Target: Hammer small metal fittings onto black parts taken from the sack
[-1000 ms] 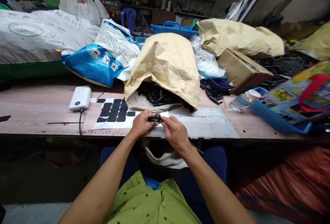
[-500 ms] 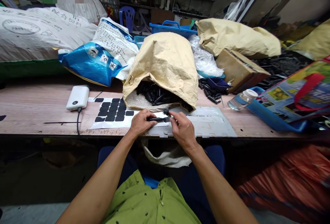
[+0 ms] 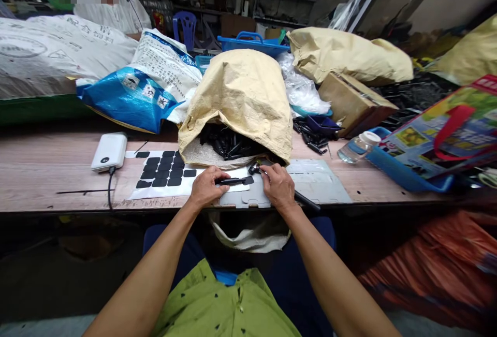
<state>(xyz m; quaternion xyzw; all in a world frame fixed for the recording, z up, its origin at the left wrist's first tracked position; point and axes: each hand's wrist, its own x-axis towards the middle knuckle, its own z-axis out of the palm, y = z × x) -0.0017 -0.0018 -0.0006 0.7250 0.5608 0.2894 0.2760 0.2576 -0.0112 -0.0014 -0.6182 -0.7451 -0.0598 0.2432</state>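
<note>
Now the left hand (image 3: 206, 186) has its fingers (image 3: 216, 177) closed on a slim black bar (image 3: 233, 181), pinning it flat on the grey plate (image 3: 322, 188) at the near edge of the table (image 3: 46, 171). The right hand (image 3: 278, 186) pinches a small dark piece (image 3: 254, 168) just beside the bar's right end; whether piece and bar touch is too small to tell. A long dark tool (image 3: 306, 202) pokes out from under the right wrist.

Just left of the hands lies a white sheet with black pads (image 3: 165, 170), several spots already bare and many pads left to go. A white power bank (image 3: 109, 151) sits beyond it, cable trailing over the edge.

Right behind the hands, a tan sack (image 3: 240, 93) gapes open, stuffed with black parts (image 3: 229, 145), so by my reading plenty remains. More loose black pieces (image 3: 312, 137) lie to the right, near a plastic bottle (image 3: 357, 146) on its side and a blue tray (image 3: 404, 171). Another person (image 3: 112, 11) sits across the table.
</note>
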